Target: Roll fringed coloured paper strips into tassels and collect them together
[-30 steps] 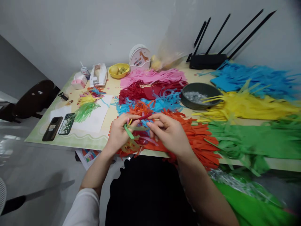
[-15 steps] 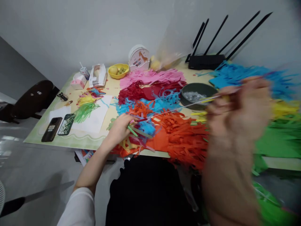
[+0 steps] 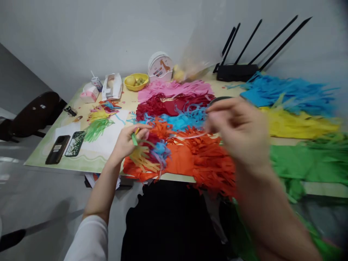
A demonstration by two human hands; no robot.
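Observation:
My left hand (image 3: pixel 125 140) is closed on a bundle of coloured paper strips (image 3: pixel 148 154), pinching it near the top so yellow, blue and purple fringes hang below over the orange fringed paper (image 3: pixel 201 159). My right hand (image 3: pixel 239 132) is raised in front of the table and blurred by motion; its fingers look pinched together, and a thin pale strand (image 3: pixel 190 136) runs from them toward the bundle. The right hand hides most of the dark bowl (image 3: pixel 217 99).
Fringed paper sheets cover the table: pink (image 3: pixel 174 88), dark red (image 3: pixel 168 106), light blue (image 3: pixel 182 119), blue (image 3: pixel 285 92), yellow (image 3: pixel 296 125), green (image 3: pixel 307 163). Two phones (image 3: pixel 65 146) lie at the left edge. A yellow fruit bowl (image 3: pixel 136 81), round tin (image 3: pixel 160 67) and router (image 3: pixel 236 71) stand at the back.
My right hand pulled a thin strand far out to the right, then swung back toward the bundle. My left hand with the bundle shifted slightly left and up.

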